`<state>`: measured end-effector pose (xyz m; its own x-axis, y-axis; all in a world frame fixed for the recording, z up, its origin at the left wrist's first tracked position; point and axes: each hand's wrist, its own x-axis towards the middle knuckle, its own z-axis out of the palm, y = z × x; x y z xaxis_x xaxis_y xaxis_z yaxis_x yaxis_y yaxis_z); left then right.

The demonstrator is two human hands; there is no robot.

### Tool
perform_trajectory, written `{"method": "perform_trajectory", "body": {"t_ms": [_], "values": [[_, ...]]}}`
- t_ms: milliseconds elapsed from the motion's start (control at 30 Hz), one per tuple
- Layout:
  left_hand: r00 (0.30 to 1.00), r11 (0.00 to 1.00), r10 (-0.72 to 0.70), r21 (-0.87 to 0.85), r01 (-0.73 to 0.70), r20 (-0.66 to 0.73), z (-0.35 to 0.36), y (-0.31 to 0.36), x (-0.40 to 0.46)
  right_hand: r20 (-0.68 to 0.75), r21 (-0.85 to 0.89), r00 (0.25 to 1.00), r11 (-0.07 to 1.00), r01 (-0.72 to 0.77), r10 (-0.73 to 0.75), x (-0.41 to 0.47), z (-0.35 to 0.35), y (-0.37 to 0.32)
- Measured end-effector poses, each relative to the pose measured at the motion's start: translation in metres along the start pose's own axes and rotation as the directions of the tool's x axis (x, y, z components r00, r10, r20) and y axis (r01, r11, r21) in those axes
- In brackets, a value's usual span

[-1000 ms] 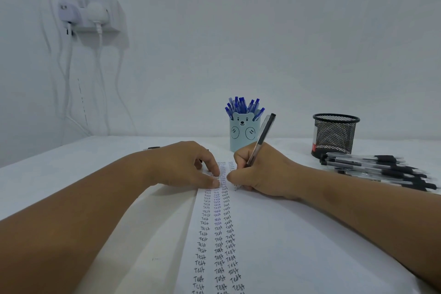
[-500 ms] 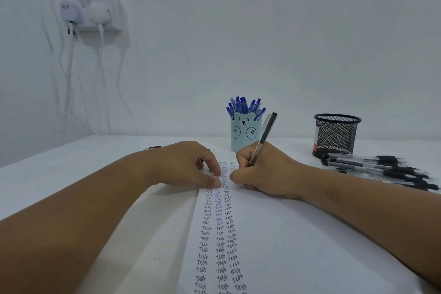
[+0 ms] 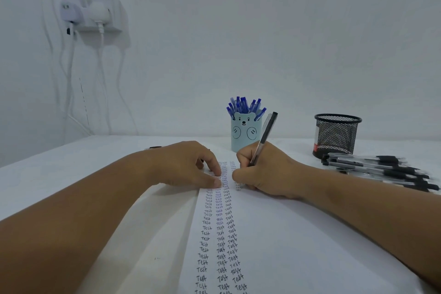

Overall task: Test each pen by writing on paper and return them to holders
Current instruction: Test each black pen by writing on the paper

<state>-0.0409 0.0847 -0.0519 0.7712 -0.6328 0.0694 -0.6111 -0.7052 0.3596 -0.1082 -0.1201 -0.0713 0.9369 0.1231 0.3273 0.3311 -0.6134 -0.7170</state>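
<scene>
Pen (image 3: 264, 140) in right hand (image 3: 265, 172) tilts tip-down, cap up-right.

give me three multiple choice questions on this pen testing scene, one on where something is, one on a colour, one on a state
1. Where does the pile of black pens lie?
A. inside the bear holder
B. on the table in front of the mesh holder, by the right forearm
C. under the left hand

2. What colour are the pens in the bear holder?
A. red
B. green
C. blue

3. What is the right hand doing?
A. gripping a pen with its tip down at the paper
B. lying flat and empty
C. lifting the mesh holder

Answers:
1 B: the pile lies on the table beside the mesh holder.
2 C: blue pens stick out of its top.
3 A: the fingers curl round the pen over the paper, while the left hand presses the sheet down.
</scene>
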Motion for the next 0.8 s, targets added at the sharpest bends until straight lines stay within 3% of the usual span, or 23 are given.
{"method": "perform_trajectory", "body": {"t_ms": [267, 667, 800], "values": [[1.0, 1.0, -0.002, -0.01, 0.002, 0.001, -0.0016, 0.001, -0.0017, 0.024, 0.067, 0.999, 0.997, -0.038, 0.036, 0.001, -0.0009, 0.001], [1.0, 1.0, -0.017, -0.003, 0.017, -0.004, -0.0015, 0.003, -0.0033, 0.014, -0.023, 1.0, 1.0, 0.019, -0.019, 0.0025, 0.0008, 0.0043], [1.0, 1.0, -0.017, -0.003, 0.017, -0.001, -0.0016, 0.0061, -0.0055, -0.101, 0.254, 0.993, 0.967, -0.031, 0.058, 0.0014, 0.0003, 0.0023]]}}
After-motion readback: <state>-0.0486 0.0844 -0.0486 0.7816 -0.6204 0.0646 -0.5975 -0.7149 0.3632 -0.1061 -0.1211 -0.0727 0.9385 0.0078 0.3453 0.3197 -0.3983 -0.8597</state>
